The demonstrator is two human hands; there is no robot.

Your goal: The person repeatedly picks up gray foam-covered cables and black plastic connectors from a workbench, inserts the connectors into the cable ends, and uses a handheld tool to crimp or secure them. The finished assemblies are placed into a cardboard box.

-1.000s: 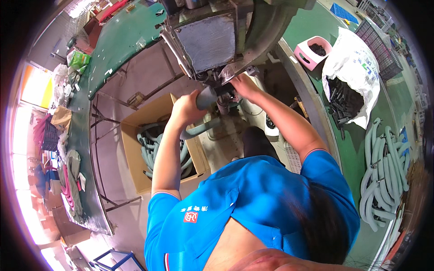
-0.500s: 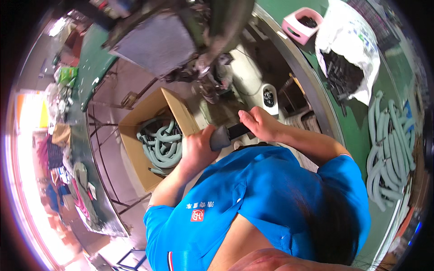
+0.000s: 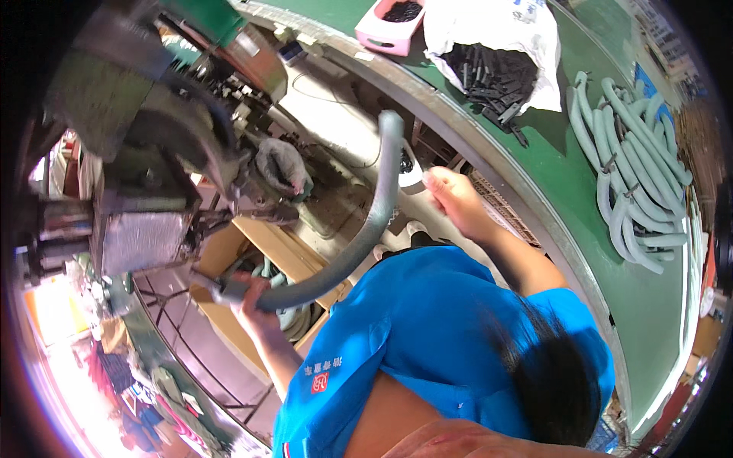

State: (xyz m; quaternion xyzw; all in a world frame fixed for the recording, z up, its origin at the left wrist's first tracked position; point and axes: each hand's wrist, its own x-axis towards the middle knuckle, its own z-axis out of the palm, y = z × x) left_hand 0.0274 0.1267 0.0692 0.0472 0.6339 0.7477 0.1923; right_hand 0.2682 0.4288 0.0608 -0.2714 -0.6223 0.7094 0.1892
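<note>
The left forearm is angled from the lower middle of the frame toward the upper left, with the left hand [image 3: 256, 307] held out at centre left. The right arm is bent at the elbow, and the right hand [image 3: 460, 204] is raised just right of centre.

The fingers of the left hand are wrapped around a grey-green curved tube [image 3: 379, 210] near its lower left end. The tube is swept across the middle of the frame, its far end pointed upward near upper centre. The right hand is kept apart from the tube, its fingers partly curled; whether anything small is gripped cannot be told.

Below the tube, more grey-green tubes [image 3: 294, 319] are contained in an open cardboard box [image 3: 279, 248]. At the top of the frame, small black pieces [image 3: 402, 11] are held in a pink bin [image 3: 384, 40]. Beside it, dark elongated parts [image 3: 489, 76] are spilled from the mouth of a white sack [image 3: 477, 23] onto a green tabletop [image 3: 561, 141]. A white container [image 3: 412, 179] is partly hidden beside the right hand.
</note>
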